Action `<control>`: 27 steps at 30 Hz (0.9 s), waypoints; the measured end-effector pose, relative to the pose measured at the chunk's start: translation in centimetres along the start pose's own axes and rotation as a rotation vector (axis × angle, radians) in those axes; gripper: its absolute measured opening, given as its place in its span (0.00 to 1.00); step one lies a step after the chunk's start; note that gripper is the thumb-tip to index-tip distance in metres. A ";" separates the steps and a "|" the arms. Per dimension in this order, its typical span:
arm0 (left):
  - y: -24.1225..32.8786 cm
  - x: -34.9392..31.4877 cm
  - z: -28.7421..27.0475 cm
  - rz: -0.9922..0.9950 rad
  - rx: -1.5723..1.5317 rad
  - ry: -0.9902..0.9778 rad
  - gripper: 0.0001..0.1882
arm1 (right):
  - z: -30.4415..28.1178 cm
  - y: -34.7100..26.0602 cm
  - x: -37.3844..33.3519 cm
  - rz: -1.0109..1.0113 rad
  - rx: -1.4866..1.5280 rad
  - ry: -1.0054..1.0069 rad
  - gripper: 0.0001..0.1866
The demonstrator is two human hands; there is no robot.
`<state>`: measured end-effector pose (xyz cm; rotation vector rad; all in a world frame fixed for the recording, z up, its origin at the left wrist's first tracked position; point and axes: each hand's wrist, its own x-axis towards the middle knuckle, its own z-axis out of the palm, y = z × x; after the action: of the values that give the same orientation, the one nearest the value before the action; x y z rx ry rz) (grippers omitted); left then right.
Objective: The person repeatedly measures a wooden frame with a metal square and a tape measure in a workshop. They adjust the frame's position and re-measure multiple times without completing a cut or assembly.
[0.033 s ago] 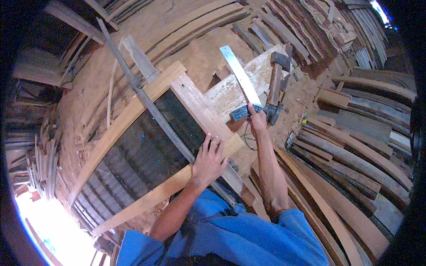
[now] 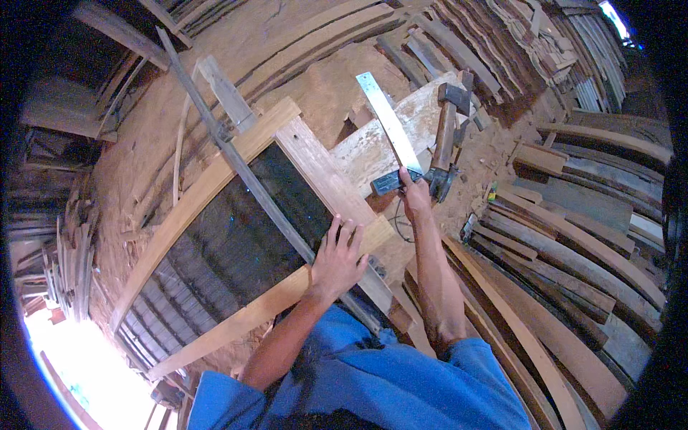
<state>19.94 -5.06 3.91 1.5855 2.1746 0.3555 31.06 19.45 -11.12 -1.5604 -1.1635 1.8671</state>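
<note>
A large frame of pale wood (image 2: 251, 312) lies in front of me, with a dark panel or opening inside it. My left hand (image 2: 340, 259) rests on its near right corner, fingers stretched out over the joint with the end rail (image 2: 326, 168). In my right hand (image 2: 416, 197) is a try square (image 2: 390, 123), gripped near its corner. Its shiny blade points up and away to the left, and its dark stock sticks out leftward beside my thumb. A long grey bar (image 2: 266, 193) crosses over the frame and passes just left of my left hand.
Beyond the square is a whitish board (image 2: 365, 147). A hammer (image 2: 446, 132) with a dark head lies by it, above a black tool (image 2: 443, 183) I cannot make out. Stacked planks (image 2: 573, 236) fill the right side. More boards (image 2: 315, 46) lie at the back.
</note>
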 end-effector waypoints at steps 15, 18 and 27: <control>-0.7 0.6 0.1 -0.009 -0.146 0.181 0.44 | -3.8 -3.0 -8.6 -0.049 0.161 -0.148 0.11; -0.5 0.5 -0.1 0.017 -0.174 0.182 0.50 | -5.3 -1.1 -14.3 0.040 0.105 -0.102 0.14; 0.2 1.2 -1.2 0.159 -0.014 -0.101 0.66 | -0.6 4.9 -21.4 0.247 0.109 -0.128 0.14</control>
<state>19.27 -3.75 4.81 1.7353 1.9729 0.3311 38.21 0.45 -2.79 -1.6032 -0.9367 2.1792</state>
